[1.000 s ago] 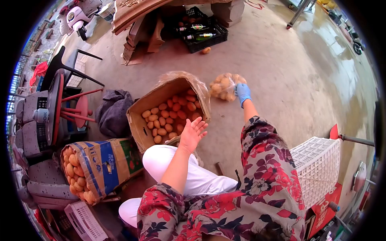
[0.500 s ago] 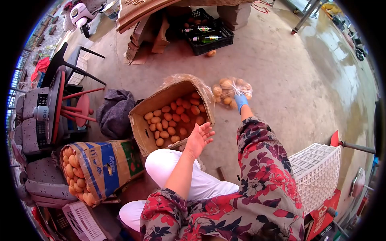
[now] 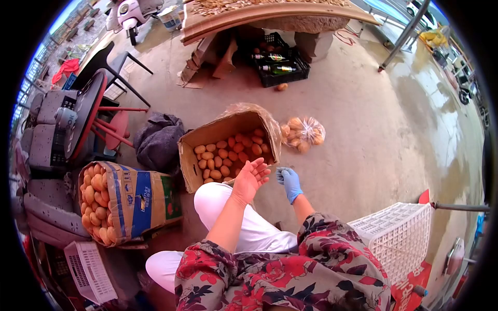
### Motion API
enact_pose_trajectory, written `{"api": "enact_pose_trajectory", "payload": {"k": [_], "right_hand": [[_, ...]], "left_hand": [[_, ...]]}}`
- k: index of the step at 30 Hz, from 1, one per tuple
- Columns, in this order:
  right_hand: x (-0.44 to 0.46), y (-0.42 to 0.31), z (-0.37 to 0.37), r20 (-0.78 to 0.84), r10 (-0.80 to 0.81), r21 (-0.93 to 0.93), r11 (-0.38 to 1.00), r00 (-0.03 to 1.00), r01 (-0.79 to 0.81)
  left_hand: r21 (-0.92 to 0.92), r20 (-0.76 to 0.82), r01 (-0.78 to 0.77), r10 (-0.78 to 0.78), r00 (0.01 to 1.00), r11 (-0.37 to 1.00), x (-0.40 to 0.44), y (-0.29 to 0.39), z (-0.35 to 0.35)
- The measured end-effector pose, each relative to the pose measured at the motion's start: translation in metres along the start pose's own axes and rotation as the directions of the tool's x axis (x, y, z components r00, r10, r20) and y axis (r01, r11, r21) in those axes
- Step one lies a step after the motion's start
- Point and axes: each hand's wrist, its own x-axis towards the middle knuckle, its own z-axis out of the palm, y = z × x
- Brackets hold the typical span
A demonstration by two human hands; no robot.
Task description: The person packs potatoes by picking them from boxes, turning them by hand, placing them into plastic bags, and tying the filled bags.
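Observation:
My left hand (image 3: pixel 251 180) is bare, palm up and fingers spread, over the front edge of an open cardboard box (image 3: pixel 191 136). Inside that box lie many oval, tan-orange, potato-like pieces (image 3: pixel 223 154). Close by on the right, my right hand (image 3: pixel 291 183) wears a blue glove. Its fingers are curled together, and whatever they may pinch is too small to make out. Beyond it, a clear plastic bag (image 3: pixel 311 127) of similar pieces rests on the floor against the box's right side, apart from both hands.
A printed carton (image 3: pixel 148 199) full of similar pieces tilts at the left, near a dark cloth bundle (image 3: pixel 158 140). White plastic crates (image 3: pixel 397 228) stand at right and lower left. Ahead are a black crate with bottles (image 3: pixel 282 78) and a loose piece (image 3: pixel 281 87).
My gloved right hand has let go of the plastic bag and drawn back toward my left hand. The bag stays on the floor. The view has shifted slightly.

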Motion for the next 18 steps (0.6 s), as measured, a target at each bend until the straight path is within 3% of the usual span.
{"api": "enact_pose_trajectory", "payload": {"k": [5, 9, 11, 13, 15, 18], "right_hand": [[-0.071, -0.109, 0.123, 0.344, -0.241, 0.125, 0.97, 0.908, 0.21], [-0.137, -0.13, 0.214, 0.708, -0.297, 0.203, 0.954, 0.641, 0.219], [-0.169, -0.114, 0.249, 0.811, -0.222, 0.14, 0.972, 0.542, 0.189], [-0.19, -0.078, 0.275, 0.877, -0.072, 0.053, 0.997, 0.476, 0.054], [-0.206, -0.036, 0.293, 0.895, 0.052, -0.05, 0.999, 0.442, -0.018], [-0.232, 0.017, 0.301, 0.888, 0.2, -0.224, 0.975, 0.414, 0.009]], "left_hand": [[-0.035, 0.019, -0.346, 0.346, 0.938, 0.938, -0.081, 0.052, 0.004], [-0.075, -0.007, -0.607, 0.608, 0.794, 0.791, -0.164, 0.079, -0.016], [-0.07, -0.123, -0.694, 0.684, 0.719, 0.717, -0.208, 0.078, -0.03], [-0.033, -0.249, -0.755, 0.726, 0.64, 0.655, -0.251, 0.068, -0.052], [-0.031, -0.448, -0.789, 0.697, 0.56, 0.613, -0.286, 0.05, -0.075], [-0.042, -0.678, -0.838, 0.601, 0.423, 0.543, -0.322, 0.015, -0.116]]}}
